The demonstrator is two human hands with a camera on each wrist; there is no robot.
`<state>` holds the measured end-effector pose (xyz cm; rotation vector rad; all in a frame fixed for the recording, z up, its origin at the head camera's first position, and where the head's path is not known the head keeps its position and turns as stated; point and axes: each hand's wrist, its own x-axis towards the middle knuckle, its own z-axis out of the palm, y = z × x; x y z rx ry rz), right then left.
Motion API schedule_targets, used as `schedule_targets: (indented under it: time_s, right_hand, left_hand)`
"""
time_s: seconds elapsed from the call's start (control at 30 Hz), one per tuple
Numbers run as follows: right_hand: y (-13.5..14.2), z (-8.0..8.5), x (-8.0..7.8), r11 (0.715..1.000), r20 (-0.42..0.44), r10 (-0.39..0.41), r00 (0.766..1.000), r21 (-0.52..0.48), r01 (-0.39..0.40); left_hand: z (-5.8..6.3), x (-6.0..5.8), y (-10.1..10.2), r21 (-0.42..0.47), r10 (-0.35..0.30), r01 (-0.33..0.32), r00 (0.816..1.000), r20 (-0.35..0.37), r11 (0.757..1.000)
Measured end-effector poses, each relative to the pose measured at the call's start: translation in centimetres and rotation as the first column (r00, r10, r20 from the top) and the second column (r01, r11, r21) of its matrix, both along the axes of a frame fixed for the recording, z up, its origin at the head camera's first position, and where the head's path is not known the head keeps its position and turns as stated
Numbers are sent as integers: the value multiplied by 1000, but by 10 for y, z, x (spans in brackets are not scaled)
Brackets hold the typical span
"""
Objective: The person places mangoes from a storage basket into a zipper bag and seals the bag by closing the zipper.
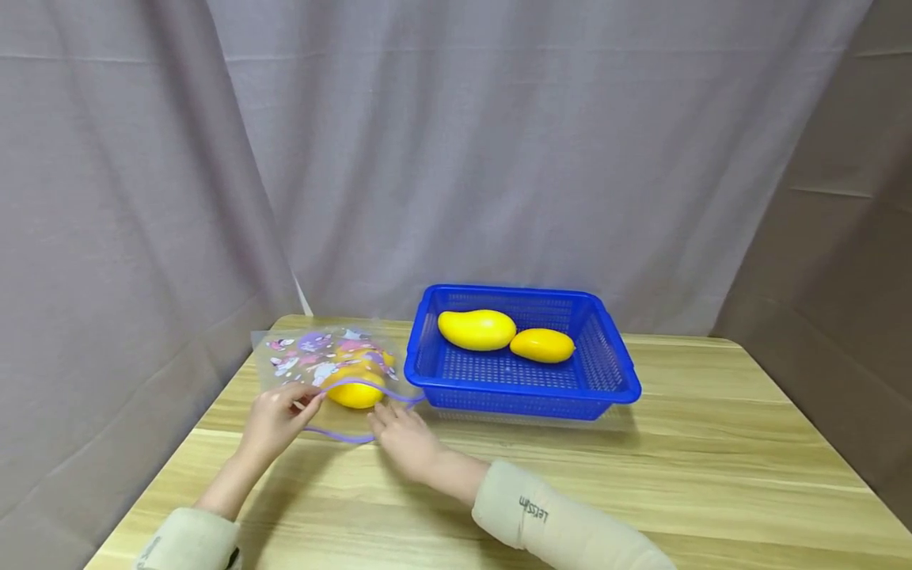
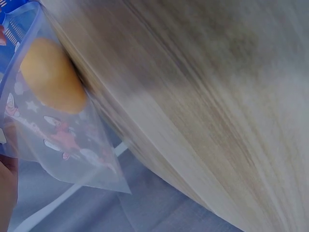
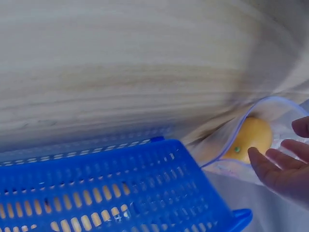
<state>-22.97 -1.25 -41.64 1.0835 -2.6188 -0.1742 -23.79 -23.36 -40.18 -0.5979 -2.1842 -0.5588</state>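
A clear plastic bag [image 1: 274,360] with cartoon prints and a purple-edged mouth lies at the table's left, its mouth gaping toward me. My left hand [image 1: 274,418] pinches the upper edge of that mouth between thumb and fingers. Inside the bag a yellow mango [image 1: 355,394] sits near the opening, with more yellow showing behind it through the printed film. My right hand [image 1: 408,442] is at the mouth with fingers extended, fingertips right by the mango. In the right wrist view the mango [image 3: 258,133] shows a green stem spot, and the fingers [image 3: 265,166] look spread and uncurled.
A blue plastic basket [image 1: 523,388] stands right of the bag, close beside its mouth. It contains a larger mango [image 1: 476,329] and a smaller mango [image 1: 543,345]. The wooden table [image 1: 712,459] ends at grey curtains [image 1: 499,158] behind and on both sides.
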Motion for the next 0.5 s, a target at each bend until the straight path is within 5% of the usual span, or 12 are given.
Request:
schedule_targets:
  time_s: [0.5]
  right_hand:
    - [22,9,16,976,120,99,988,-206,-73]
  left_hand:
    - [1,0,0,15,-4,4,1000,31,1000]
